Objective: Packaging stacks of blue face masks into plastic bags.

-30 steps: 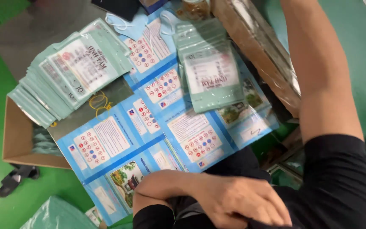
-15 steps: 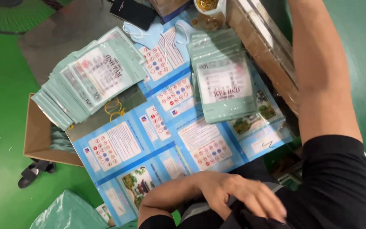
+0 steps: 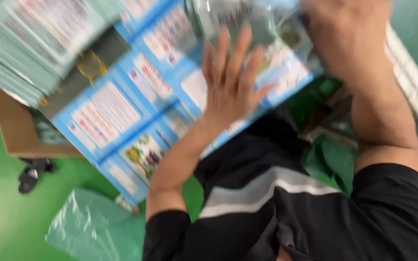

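My left hand (image 3: 231,82) lies open with fingers spread on a sheet of blue printed cards (image 3: 107,113), its fingertips reaching the lower edge of a pale green packet pile (image 3: 240,17) at the top. My right hand (image 3: 349,36) is at the top right, on or over that same pile; motion blur hides its grip. A second, fanned stack of pale green packets (image 3: 20,46) rests at the top left. The whole view is blurred.
A brown cardboard box (image 3: 8,130) sits under the sheets at the left on a green floor. A black sandal (image 3: 32,174) and a crumpled green plastic bag (image 3: 93,227) lie below it. A pale box edge (image 3: 412,92) runs along the right.
My left hand has lifted from my lap and spread onto the blue sheet by the packet pile. My right hand has come into view at the top. The camera has moved closer.
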